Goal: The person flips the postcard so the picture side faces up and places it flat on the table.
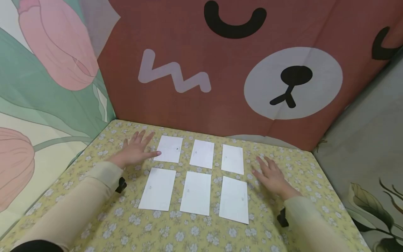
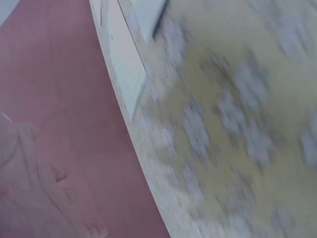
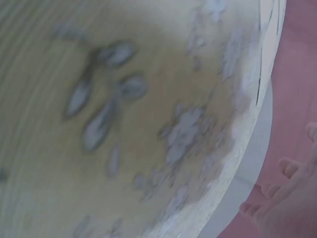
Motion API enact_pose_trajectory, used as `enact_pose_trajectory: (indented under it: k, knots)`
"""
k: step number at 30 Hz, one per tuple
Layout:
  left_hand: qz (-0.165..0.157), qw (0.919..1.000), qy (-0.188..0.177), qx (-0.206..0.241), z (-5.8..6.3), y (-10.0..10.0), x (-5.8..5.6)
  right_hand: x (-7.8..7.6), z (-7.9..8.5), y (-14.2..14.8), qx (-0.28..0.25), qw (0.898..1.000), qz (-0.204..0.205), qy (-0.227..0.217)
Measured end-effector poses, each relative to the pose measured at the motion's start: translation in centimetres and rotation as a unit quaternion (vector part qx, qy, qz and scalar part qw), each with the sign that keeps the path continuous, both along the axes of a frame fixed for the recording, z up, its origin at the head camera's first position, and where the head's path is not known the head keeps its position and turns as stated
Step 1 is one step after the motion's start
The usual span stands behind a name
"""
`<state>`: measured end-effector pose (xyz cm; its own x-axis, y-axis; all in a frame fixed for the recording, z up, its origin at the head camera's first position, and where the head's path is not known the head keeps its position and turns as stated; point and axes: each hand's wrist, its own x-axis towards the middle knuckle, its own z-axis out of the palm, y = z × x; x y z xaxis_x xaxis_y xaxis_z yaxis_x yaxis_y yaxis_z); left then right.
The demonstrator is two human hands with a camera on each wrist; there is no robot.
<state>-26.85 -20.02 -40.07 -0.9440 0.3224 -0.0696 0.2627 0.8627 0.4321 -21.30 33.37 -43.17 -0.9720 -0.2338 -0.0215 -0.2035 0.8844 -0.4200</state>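
The left hand [image 1: 136,149], thumb overlapping the upper-left card [image 1: 171,148], contact unclear, and right hand [image 1: 274,177], beside six white cards [image 1: 195,193] flat on the tabletop [image 1: 179,236], are well apart, fingers spread, empty; lifting by one edge would likely leave neighbours undisturbed.

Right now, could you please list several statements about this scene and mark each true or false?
Six white paper sheets lie in two rows of three. True.
The left hand is nearest the near row's right sheet. False: the far row's left sheet is nearest.
The right hand grips a sheet. False: it holds nothing.
The tablecloth has a floral print. True.
The backdrop straight ahead is plain green. False: it is reddish-brown with cartoon features.
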Motion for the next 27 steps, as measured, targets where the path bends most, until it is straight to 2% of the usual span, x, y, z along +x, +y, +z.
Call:
enact_pose_trajectory:
  k: [6, 14, 18, 21, 27]
  knots:
    - [-0.019, 0.9997, 0.006, 0.011, 0.3, 2.7, -0.2, -0.5, 0.2, -0.7, -0.055, 0.998, -0.003, -0.016]
    - [-0.055, 0.9980, 0.010, 0.027, 0.8, 6.2, -0.8, -1.0, 0.5, -1.3, -0.076, 0.997, -0.010, -0.014]
    - [-0.085, 0.9934, -0.029, 0.071, 1.1, 7.6, -1.0, -1.5, 0.6, -1.2, -0.090, 0.995, -0.025, -0.033]
    - [-0.104, 0.9859, -0.070, 0.110, 1.3, 8.7, -1.3, -1.9, 0.8, -1.2, -0.108, 0.992, -0.037, -0.045]
    - [-0.115, 0.9733, -0.117, 0.160, 1.7, 10.8, -1.5, -2.5, 0.9, -1.9, -0.189, 0.979, -0.033, -0.072]
